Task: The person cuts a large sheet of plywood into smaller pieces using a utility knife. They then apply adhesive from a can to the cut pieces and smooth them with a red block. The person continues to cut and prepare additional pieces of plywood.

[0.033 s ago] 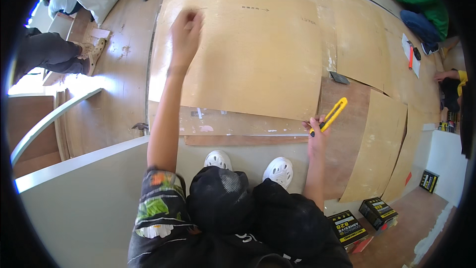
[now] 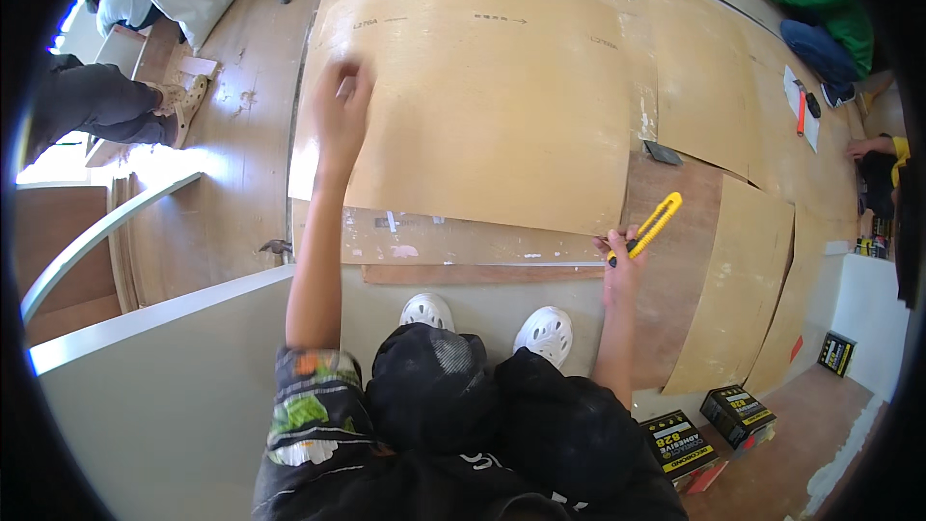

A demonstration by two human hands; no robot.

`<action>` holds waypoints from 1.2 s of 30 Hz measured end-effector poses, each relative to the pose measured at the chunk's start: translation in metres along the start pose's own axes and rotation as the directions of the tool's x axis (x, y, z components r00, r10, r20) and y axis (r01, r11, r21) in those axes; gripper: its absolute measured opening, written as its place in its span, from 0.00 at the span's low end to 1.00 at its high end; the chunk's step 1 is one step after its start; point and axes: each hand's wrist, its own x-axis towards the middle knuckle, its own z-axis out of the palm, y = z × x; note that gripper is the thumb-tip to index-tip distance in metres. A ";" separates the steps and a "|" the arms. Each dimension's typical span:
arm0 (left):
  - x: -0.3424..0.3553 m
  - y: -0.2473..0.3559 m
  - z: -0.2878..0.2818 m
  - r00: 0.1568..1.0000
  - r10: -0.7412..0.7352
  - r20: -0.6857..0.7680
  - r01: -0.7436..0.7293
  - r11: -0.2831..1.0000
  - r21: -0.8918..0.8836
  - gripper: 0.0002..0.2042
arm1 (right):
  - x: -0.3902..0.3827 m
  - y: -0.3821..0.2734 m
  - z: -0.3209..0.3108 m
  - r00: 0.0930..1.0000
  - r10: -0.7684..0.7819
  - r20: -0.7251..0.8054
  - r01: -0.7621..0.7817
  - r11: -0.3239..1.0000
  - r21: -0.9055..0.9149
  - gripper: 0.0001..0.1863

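Observation:
A large tan sheet [image 2: 482,106] lies on the floor in front of me, over another board [image 2: 453,241] whose near strip shows stains and white marks. My left hand [image 2: 340,125] is over the sheet's left part, its fingers curled and slightly blurred. A small pale spot shows at those fingers; I cannot make out whether it is a held thing. My right hand [image 2: 622,265] grips a yellow utility knife [image 2: 658,222] that tilts up to the right. The fingertips of that hand are at the sheet's near right corner; whether they press on it is unclear.
More tan sheets [image 2: 738,289] lie at the right, with a dark flat block [image 2: 662,151] near them. Black-and-yellow boxes [image 2: 737,415] stand near right. A white panel [image 2: 164,367] edges the left. Another person's leg [image 2: 106,101] and a person in green [image 2: 844,19] are nearby.
My left hand has come back toward me and slightly left over the sheet, baring printed marks. My right hand with the utility knife has hardly moved.

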 end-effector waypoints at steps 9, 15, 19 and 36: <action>-0.205 -0.083 -0.178 0.913 -0.312 -0.264 0.408 0.642 0.649 0.09 | 0.038 -0.016 -0.038 0.991 -0.041 -0.129 0.048 0.998 0.045 0.13; -0.068 -0.087 -0.102 0.986 0.137 -0.097 -0.077 0.882 0.466 0.14 | 0.046 -0.019 -0.045 0.965 -0.151 -0.214 0.162 0.986 0.036 0.11; 0.052 -0.081 -0.021 0.943 0.319 0.091 -0.308 0.736 0.603 0.07 | 0.051 -0.034 -0.055 0.906 -0.263 -0.333 0.266 0.963 -0.036 0.11; 0.171 -0.072 0.121 0.843 0.321 0.432 -0.539 0.505 0.674 0.23 | 0.012 -0.022 0.006 0.923 -0.294 -0.246 0.227 0.936 -0.268 0.12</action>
